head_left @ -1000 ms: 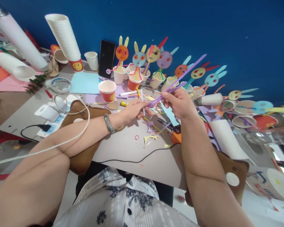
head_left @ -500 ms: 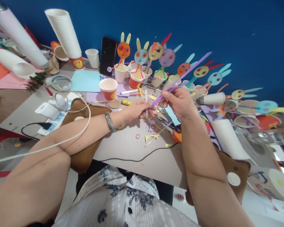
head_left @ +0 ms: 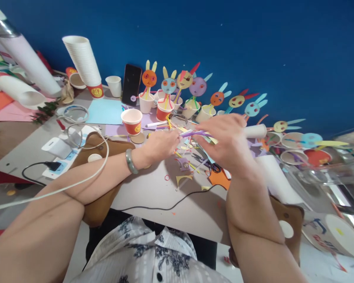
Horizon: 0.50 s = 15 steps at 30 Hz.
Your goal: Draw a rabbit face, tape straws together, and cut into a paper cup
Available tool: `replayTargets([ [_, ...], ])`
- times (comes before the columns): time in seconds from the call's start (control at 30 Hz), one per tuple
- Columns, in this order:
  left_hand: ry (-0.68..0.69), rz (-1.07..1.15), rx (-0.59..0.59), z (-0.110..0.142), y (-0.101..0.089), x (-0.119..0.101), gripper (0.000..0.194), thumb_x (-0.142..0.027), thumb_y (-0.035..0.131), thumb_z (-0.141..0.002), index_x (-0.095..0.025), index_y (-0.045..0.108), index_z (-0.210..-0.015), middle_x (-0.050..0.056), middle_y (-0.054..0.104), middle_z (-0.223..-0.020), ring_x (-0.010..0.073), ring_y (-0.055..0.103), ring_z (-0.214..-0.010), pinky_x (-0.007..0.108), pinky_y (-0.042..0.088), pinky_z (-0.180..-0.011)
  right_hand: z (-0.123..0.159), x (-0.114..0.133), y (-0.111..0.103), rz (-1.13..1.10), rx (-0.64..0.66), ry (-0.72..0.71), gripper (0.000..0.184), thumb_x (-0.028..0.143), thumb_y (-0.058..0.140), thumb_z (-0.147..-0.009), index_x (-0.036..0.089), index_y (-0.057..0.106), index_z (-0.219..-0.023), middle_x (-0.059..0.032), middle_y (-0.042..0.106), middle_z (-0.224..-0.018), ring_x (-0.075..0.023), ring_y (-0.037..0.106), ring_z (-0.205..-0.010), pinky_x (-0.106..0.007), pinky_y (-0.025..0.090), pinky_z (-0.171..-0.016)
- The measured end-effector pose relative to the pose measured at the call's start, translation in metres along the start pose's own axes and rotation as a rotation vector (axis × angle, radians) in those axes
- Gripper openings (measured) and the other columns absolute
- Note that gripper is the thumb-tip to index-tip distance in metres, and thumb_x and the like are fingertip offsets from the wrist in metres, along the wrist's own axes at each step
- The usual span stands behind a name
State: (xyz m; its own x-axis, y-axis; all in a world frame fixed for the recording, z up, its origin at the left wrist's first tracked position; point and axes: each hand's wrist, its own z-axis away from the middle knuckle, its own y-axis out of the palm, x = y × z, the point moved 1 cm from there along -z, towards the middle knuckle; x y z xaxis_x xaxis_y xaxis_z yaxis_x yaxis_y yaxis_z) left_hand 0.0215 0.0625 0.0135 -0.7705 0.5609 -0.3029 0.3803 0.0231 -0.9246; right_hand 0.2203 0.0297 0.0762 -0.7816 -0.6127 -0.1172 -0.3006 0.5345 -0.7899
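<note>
Purple strips (head_left: pixel 196 133), slender and slightly blurred, lie between the 2 hands, raised over the middle of the littered tabletop (head_left: pixel 153 192); their exact number cannot be told. The left hand (head_left: pixel 162 146) has its fingers drawn together, narrow, at the left end, where a pale strip also shows close to the fingertips. The right hand (head_left: pixel 222 135) is turned back upward at the other end, thumb and forefinger parted with the purple length running in between; whether its hidden fingers grip cannot be told. The step in hand appears to be the working of the strips between both hands, the left probably steadying and the right manipulating. A next move would call for a steady left hold and for the right thumb and forefinger to meet on the strip without creasing it.

Beneath and just beside the hands lie paper offcuts, black-handled scissors (head_left: pixel 213 166) and an orange piece (head_left: pixel 218 179). Farther out, a red-and-white cup (head_left: pixel 132 126) stands upright left of the strips, near a pale blue sheet (head_left: pixel 104 112). Behind, a row of paper rabbit figures (head_left: pixel 149 78) stands in cups before the blue wall (head_left: pixel 247 35); a dark phone (head_left: pixel 131 84) leans at its left.
</note>
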Motion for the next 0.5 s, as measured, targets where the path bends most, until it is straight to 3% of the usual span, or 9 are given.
replayTargets([
  [0.03,0.014,-0.045,-0.005,0.0,0.0,-0.001,0.033,-0.03,0.039,-0.106,-0.012,0.066,-0.109,0.013,0.073,-0.086,0.0227,0.067,-0.074,0.031,0.04,-0.062,0.0,0.006,0.003,-0.026,0.157,-0.026,0.015,0.03,0.061,-0.099,0.02,0.071,-0.1,-0.0066,0.079,-0.103,-0.0269,0.072,-0.102,-0.049,0.045,-0.1],
  [0.1,0.046,-0.097,-0.014,0.001,0.002,-0.002,0.031,-0.03,0.039,-0.106,-0.013,0.065,-0.111,0.011,0.072,-0.082,0.0225,0.068,-0.072,0.03,0.037,-0.059,0.0,0.01,0.009,-0.043,0.352,-0.015,0.015,0.024,0.058,-0.099,0.019,0.072,-0.098,-0.0086,0.08,-0.106,-0.0276,0.07,-0.105,-0.049,0.04,-0.105],
  [0.23,0.111,-0.101,-0.013,0.0,0.004,-0.002,0.028,-0.03,0.042,-0.105,-0.014,0.066,-0.107,0.009,0.07,-0.079,0.0212,0.066,-0.069,0.029,0.032,-0.056,-0.002,0.005,0.016,-0.003,0.505,0.09,0.022,0.023,0.057,-0.099,0.019,0.071,-0.084,-0.0081,0.078,-0.084,-0.026,0.069,-0.089,-0.042,0.042,-0.089],
  [0.37,0.099,0.093,-0.035,-0.001,0.002,0.001,0.027,-0.033,0.045,-0.105,-0.016,0.066,-0.101,0.007,0.068,-0.079,0.0186,0.061,-0.068,0.029,0.033,-0.059,0.0,-0.001,0.018,-0.027,0.469,0.154,0.023,0.026,0.059,-0.097,0.021,0.073,-0.08,-0.0076,0.076,-0.078,-0.025,0.067,-0.079,-0.038,0.039,-0.072],
  [0.5,0.019,0.587,-0.167,-0.003,-0.001,0.007,0.039,-0.04,0.033,-0.109,-0.018,0.064,-0.1,0.002,0.059,-0.071,0.0155,0.058,-0.071,0.029,0.041,-0.069,0.003,-0.01,0.021,-0.261,0.18,0.398,0.011,0.031,0.067,-0.091,0.025,0.076,-0.086,-0.0042,0.075,-0.079,-0.0223,0.064,-0.072,-0.036,0.04,-0.066],
])
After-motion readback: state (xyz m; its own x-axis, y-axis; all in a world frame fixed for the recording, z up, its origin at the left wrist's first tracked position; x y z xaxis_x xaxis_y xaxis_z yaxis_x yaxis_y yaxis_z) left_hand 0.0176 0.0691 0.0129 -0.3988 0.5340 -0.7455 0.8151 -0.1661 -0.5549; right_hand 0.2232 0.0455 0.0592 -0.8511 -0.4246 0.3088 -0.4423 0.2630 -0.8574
